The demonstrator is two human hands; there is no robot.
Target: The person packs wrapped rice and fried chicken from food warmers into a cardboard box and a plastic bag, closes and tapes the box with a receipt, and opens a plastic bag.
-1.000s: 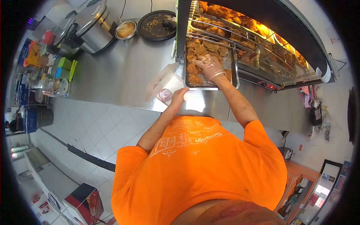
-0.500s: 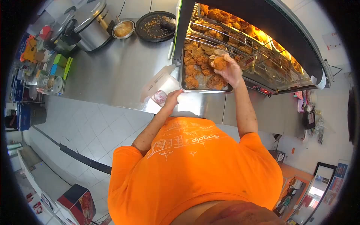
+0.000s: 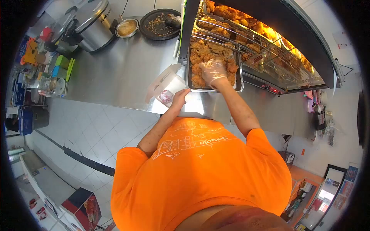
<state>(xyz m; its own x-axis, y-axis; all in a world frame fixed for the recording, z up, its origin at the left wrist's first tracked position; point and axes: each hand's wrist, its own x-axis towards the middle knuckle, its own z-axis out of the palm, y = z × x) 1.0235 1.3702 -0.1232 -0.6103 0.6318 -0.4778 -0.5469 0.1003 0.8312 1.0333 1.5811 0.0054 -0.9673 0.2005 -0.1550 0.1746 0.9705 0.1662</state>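
My right hand (image 3: 214, 72), in a clear plastic glove, reaches down onto the fried chicken pieces (image 3: 208, 50) in a metal tray (image 3: 210, 90). Its fingers are partly hidden and smeared by motion, so I cannot tell whether a piece is in them. My left hand (image 3: 179, 99) is bare and closed at the front left corner of this tray, gripping its edge. Just left of that hand an open cardboard box (image 3: 175, 82) lies on the counter, with a small round white-and-red packet (image 3: 166, 96) in it. The tray juts out of the lit warmer cabinet.
The open warmer cabinet (image 3: 269, 90) has wire racks (image 3: 246, 32) with more chicken. Along the steel counter (image 3: 123, 73) stand a large cooker (image 3: 91, 32), a bowl with a strainer (image 3: 126, 28) and a dark stone mortar plate (image 3: 150, 32) with a pestle.
My right hand has moved left and down from above the tray's right side, where it held a fried chicken piece, onto the chicken. My left hand stays at the tray's corner.
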